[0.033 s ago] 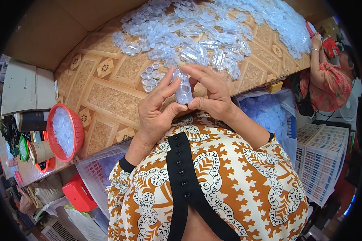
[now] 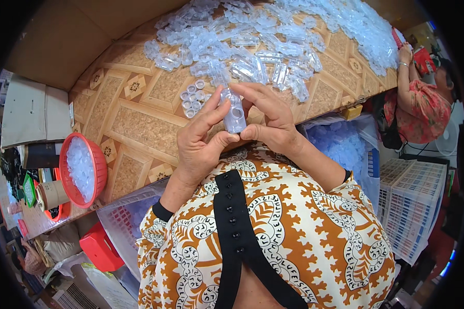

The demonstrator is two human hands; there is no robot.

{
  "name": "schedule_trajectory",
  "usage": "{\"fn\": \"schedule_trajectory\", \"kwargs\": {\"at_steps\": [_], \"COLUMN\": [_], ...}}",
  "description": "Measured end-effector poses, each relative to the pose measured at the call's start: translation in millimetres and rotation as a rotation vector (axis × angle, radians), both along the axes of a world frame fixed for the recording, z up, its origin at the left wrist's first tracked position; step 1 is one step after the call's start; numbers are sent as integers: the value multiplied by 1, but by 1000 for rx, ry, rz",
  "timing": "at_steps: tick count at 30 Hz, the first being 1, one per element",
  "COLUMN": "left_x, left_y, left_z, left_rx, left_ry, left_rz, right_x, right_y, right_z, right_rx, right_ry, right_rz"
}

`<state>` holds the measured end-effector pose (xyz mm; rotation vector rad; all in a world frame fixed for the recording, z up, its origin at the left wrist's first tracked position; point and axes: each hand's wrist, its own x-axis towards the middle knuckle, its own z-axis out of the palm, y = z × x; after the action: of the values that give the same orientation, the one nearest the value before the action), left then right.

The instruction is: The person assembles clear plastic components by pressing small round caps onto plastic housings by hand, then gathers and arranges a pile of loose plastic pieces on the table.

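Observation:
Between both hands, just above the near edge of the table, is a clear plastic case (image 2: 235, 121) with a round opening in its face. My left hand (image 2: 201, 136) grips its left side, thumb at the near end and fingers along the far part. My right hand (image 2: 273, 118) pinches it from the other side, thumb at the near end and index finger at the far end. Beyond my left fingers lies a cluster of small clear rings or caps (image 2: 192, 97). A heap of similar clear plastic pieces (image 2: 237, 41) spreads behind the hands.
A red basket (image 2: 104, 170) of whitish translucent pieces sits at the table's left edge. A lined crate of clear pieces (image 2: 337, 141) stands below the table at right. Another person (image 2: 423, 110) works at the far right. A cardboard wall (image 2: 62, 41) borders the back left.

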<state>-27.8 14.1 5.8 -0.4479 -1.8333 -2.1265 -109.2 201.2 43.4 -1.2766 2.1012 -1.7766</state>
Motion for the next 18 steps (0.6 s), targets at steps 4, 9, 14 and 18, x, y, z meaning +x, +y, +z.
{"fn": "schedule_trajectory", "kwargs": {"at_steps": [4,9,14,18], "left_x": [1,2,6,11], "left_y": [-6,-28,-49,-56], "left_z": [1,-11,-14,-5], "left_rx": [138,287,296,389], "left_ry": [-24,26,-11,-89], "left_rz": [24,122,257,291], "right_x": [-1,-14,-26,-30], "right_y": [-15,-52,-91,-109], "right_z": [1,12,15,13], "right_rx": [13,119,198,184], "right_ry": [-13,121,201,113], "right_rz": [17,96,171,218]}}
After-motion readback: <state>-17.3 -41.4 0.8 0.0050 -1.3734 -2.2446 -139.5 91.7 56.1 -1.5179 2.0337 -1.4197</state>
